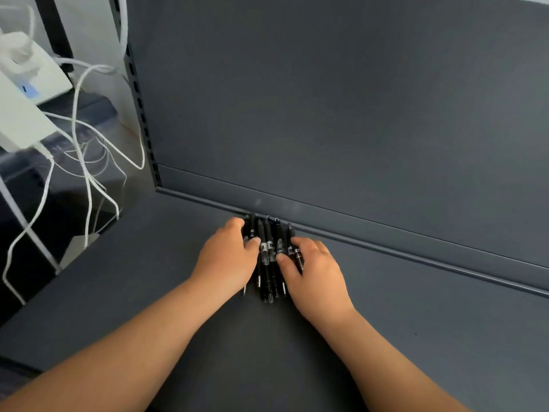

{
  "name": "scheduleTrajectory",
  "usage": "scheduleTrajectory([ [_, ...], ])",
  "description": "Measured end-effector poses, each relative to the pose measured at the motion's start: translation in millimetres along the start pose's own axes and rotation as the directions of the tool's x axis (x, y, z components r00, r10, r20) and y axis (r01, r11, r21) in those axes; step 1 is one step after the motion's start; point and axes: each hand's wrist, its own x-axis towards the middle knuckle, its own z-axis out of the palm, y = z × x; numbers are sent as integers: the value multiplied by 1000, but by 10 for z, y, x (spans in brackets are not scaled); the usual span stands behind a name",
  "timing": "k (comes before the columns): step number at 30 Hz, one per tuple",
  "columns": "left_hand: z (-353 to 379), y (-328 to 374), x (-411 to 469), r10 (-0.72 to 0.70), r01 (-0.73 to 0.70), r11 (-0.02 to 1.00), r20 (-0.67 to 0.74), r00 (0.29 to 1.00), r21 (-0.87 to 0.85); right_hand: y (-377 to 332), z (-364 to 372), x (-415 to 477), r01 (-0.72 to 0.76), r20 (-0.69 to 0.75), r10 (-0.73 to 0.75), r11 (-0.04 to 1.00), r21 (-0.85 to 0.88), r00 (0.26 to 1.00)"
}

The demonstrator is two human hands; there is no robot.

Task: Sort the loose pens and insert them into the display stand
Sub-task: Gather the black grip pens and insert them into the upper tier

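Head view, lower centre of the frame: pens [269,254] bunched side by side on the dark worktop [416,322], far ends close to the ridge [386,248] at the foot of the back panel [326,99]. No display stand in view.

Probable faults from here:
- Roll-out of the outer pens if side pressure drops during a lift; round barrels, smooth surface.
- Uneven ends, already visible at the near side of the bunch, likely to snag on insertion unless squared first.
- Mixed types missed in sorting: all barrels black, labels too small to read.
- Strays towards the left edge, close to the white cables [86,150] at upper left.

Left hand [227,257]: fingers [234,224] curled round the left flank of the bunch, thumb laid across the top barrels. Right hand [315,272]: fingers [306,242] curled over the right flank, thumb pressed onto the middle barrels. Both clamped inward on the bunch; no gap on either side.
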Motion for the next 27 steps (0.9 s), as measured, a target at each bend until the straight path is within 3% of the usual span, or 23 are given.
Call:
scheduleTrajectory([
  [7, 44, 128, 3, -30, 27, 996, 33, 999, 80, -29, 2, -31, -17, 70, 21, 998, -61, 997],
  [16, 19, 161, -40, -99, 109, 984, 76, 992, -142, -28, -7, -59, -93, 48, 88, 991, 93, 995],
  [23, 54, 154, -69, -76, 83, 987, 56, 996, -139, -119, 8, -45, -102, 99, 101, 995, 7, 990],
  [27, 63, 147, -111, -17, 22, 997, 62, 998, -79, -111, -15, -49, -147, 109, 138, 986, 75, 984],
])
